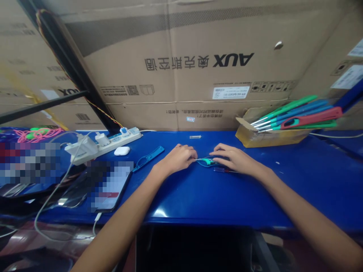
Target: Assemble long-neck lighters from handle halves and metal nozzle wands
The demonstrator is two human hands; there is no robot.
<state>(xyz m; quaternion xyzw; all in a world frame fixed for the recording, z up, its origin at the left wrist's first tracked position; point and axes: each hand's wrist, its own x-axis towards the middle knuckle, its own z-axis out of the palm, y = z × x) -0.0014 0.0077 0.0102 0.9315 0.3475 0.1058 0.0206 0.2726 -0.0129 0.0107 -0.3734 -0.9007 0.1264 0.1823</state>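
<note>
A partly opened utility lighter (208, 162), blue with a green trigger part, lies low over the blue table between my hands. My left hand (181, 158) pinches its thin end, fingertips pressed together. From the other side, the fingers of my right hand (234, 158) close on the thicker end and cover part of it. Just under the right fingers lies a slim tool with a dark red, see-through handle (221, 170), probably a screwdriver. To the left of my left hand rests a separate blue casing half (149, 158). Beyond both hands is a small metallic strip (195, 137).
A cardboard box (272, 139) of long utility lighters (297, 113) stands at the back right. At left are a power strip (113, 141) with chargers, a white earphone case (121, 151) and a phone (113, 187) on a cable. Large cartons (181, 75) wall the table's back.
</note>
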